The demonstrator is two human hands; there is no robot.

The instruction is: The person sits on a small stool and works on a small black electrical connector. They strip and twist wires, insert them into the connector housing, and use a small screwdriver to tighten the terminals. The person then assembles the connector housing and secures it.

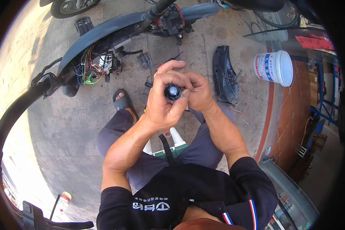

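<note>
My left hand (159,101) is closed around a black round cylindrical part (173,92) with a pale middle, its end facing up. Pressed against it is my right hand (199,90), with fingers bent and pinched together beside the part; whatever they pinch is hidden. Both hands are in front of my chest, above my spread knees. Beyond them lies an electric scooter or bike (115,28) with a dark grey body. Its bundle of coloured wires (91,63) hangs exposed around a silver box (106,60).
To the right, a dark curved plastic panel (225,73) lies on the paving near a white bucket (274,68). A loose pedal (144,60) is ahead. Black handlebars (7,115) curve along the left. Beneath me is a green and white stool (176,147).
</note>
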